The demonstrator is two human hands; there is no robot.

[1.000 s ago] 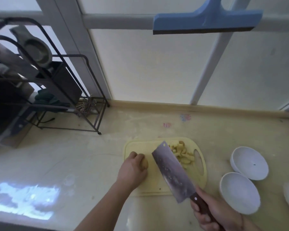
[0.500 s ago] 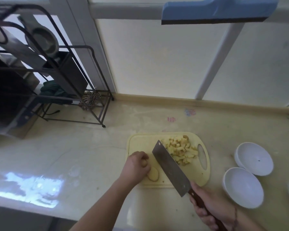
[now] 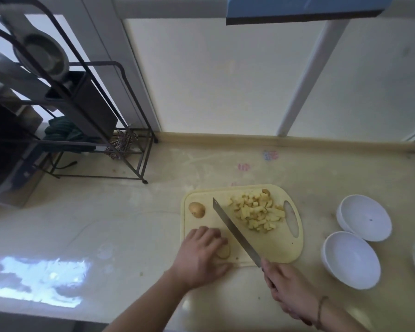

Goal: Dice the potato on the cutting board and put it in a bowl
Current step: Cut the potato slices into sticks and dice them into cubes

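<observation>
Cleaver (image 3: 235,232) has turned edge-down; left hand (image 3: 201,255) pins potato slice (image 3: 224,252) steady, right hand (image 3: 288,288) clenches its handle.

Pale yellow plastic cutting board (image 3: 280,248) w/ oval handle slot at its right end lies flat on the counter. Heap of diced potato cubes (image 3: 258,212) sits on its far right part; a skin-on potato end (image 3: 197,209) lies apart at the far left corner, and a flat potato slice (image 3: 224,252) near the front left edge. Two white bowls (image 3: 351,258) stand upright just right of the board, touching or nearly so.
</observation>
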